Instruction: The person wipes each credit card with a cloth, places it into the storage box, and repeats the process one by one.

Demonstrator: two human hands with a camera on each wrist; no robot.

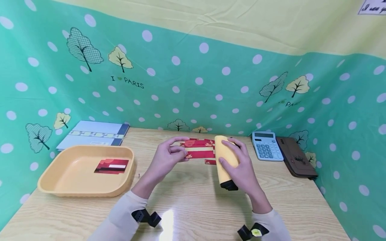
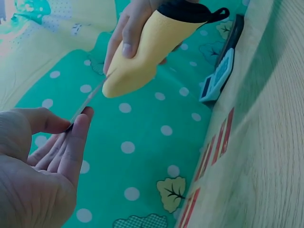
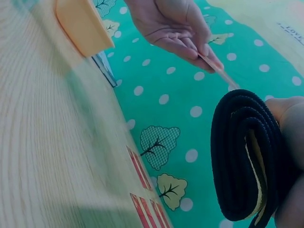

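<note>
In my left hand (image 1: pixel 166 157) a red card (image 1: pixel 200 154) with a cream band is pinched by its edge between thumb and fingers. Seen edge-on in the left wrist view, the card (image 2: pixel 88 100) reaches to the yellow cloth. My right hand (image 1: pixel 238 162) grips that folded yellow cloth (image 1: pixel 224 160), which has black trim and a small black loop (image 2: pixel 219 14). Its layered black end (image 3: pixel 242 152) faces the right wrist camera. The cloth overlaps the card's far end. Below and behind, more red cards (image 1: pixel 210 162) lie on the table, partly hidden by the held one.
At left stands a yellow-orange tray (image 1: pixel 69 180) with red cards (image 1: pixel 112 166) in it. Behind the tray is a light blue folder (image 1: pixel 93 129). A blue calculator (image 1: pixel 266 145) and a brown wallet-like case (image 1: pixel 297 157) lie at right. Polka-dot fabric (image 1: pixel 187 73) surrounds the wooden table (image 1: pixel 193 207).
</note>
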